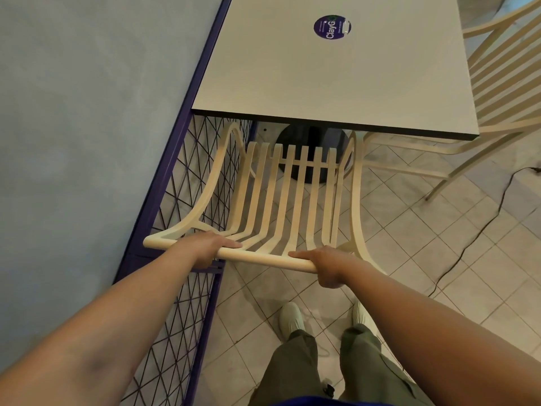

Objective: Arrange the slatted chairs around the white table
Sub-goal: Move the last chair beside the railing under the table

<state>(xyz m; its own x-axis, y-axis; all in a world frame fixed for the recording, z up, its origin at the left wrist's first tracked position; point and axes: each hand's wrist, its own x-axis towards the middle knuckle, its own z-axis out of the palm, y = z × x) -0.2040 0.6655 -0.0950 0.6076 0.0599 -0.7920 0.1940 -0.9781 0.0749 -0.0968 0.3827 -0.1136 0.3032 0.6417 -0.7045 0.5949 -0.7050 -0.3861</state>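
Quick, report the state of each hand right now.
Left hand: grips the slatted chair's top rail.
Right hand: grips the same rail.

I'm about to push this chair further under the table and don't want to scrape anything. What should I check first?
1. Grip: left hand and right hand both hold the top rail: ok.
2. Alignment: the slatted chair faces the white table squarely, seat front at its edge: ok.
3. Left side: the chair's arm runs close beside the purple fence; touching or apart: cannot tell.
4. Room ahead before the table's black base: cannot tell.
5. Black cable lies on the floor off to the right, away from this chair: ok.
6. Gap to the second chair on the right: cannot tell.
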